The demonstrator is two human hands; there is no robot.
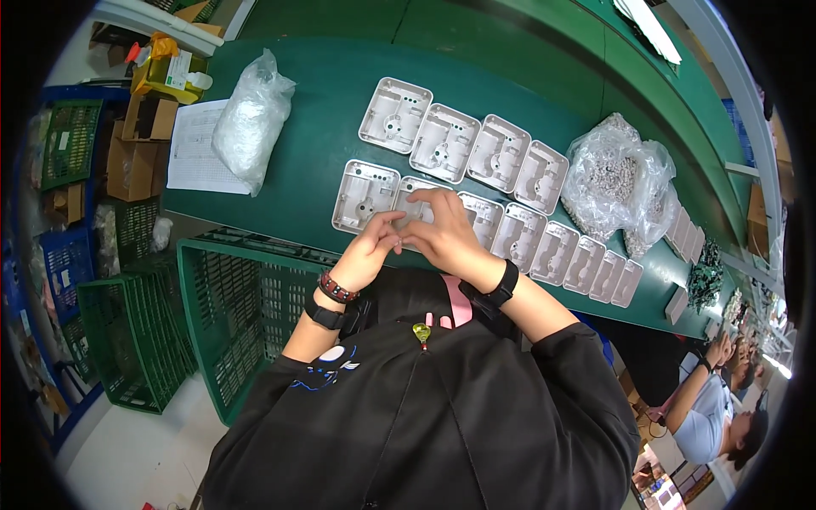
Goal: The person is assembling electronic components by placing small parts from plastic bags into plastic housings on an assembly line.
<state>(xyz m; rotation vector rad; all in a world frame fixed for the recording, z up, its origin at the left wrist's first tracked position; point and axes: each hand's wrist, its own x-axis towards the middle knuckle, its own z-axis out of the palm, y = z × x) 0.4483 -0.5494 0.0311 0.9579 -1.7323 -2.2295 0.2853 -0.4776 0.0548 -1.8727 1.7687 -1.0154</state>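
My left hand [370,248] and my right hand [446,228] meet at the table's near edge, over the front row of light grey plastic housings. Their curled fingertips come close together; anything pinched between them is too small or hidden to name. Under my right fingers lies a housing [414,184], partly covered. To its left sits another open housing [367,195], beside my left fingers. More housings [518,234] continue the front row to the right. A back row of open housings [444,143] lies beyond, their insides showing ribs and round posts.
A clear bag of small pale parts [614,174] stands right of the rows. At the left, a stuffed plastic bag [255,119] rests on paper sheets [200,149]. A green crate [246,319] stands below the table edge. Co-workers [714,399] sit at the far right.
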